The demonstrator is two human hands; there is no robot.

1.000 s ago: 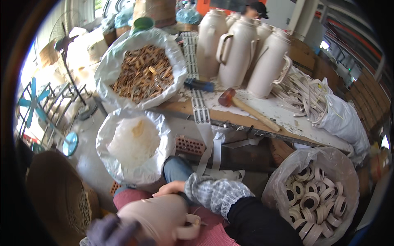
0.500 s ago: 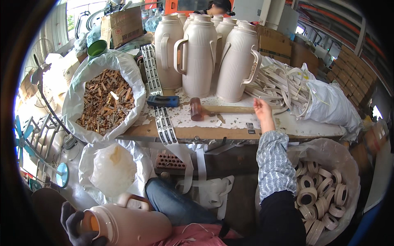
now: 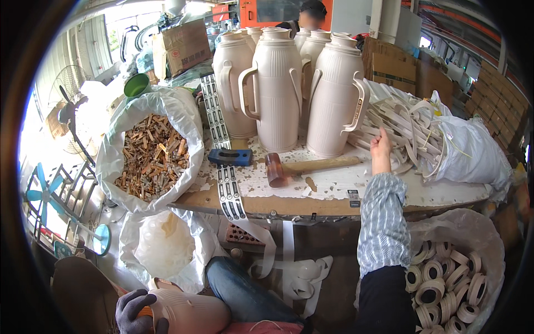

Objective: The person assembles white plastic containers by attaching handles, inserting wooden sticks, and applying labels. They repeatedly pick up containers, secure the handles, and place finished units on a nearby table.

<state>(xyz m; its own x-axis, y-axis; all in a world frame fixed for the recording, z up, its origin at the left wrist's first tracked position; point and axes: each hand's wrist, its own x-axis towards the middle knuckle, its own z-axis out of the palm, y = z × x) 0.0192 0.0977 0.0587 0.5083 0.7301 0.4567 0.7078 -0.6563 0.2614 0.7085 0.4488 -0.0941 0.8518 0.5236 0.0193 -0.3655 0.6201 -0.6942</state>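
**Q:** Hands, left to right: what does each one do?

**A:** Left hand (image 3: 135, 313), gloved, near the lower edge: fingers curled around a cream flask body (image 3: 186, 312) lying across the lap. Right hand (image 3: 381, 146), bare, raised at the far right of the worktop (image 3: 334, 186): fingers loosely spread, holding nothing, beside the heap of white straps (image 3: 409, 128).

**Q:** What lies between them?

**A:** At left, a sack of brown metal clips (image 3: 150, 158); then a perforated strip (image 3: 225, 178) hanging over the near edge, a blue block (image 3: 230, 157), a rubber mallet (image 3: 303, 167), and upright finished flasks (image 3: 278, 92) with handles at the far side. Near right, a bag of tape rolls (image 3: 445, 284).

**Q:** How far along is the work?

**A:** Judging by the scene, several flasks stand complete; the one in the lap appears unfinished, and no strap is yet picked.
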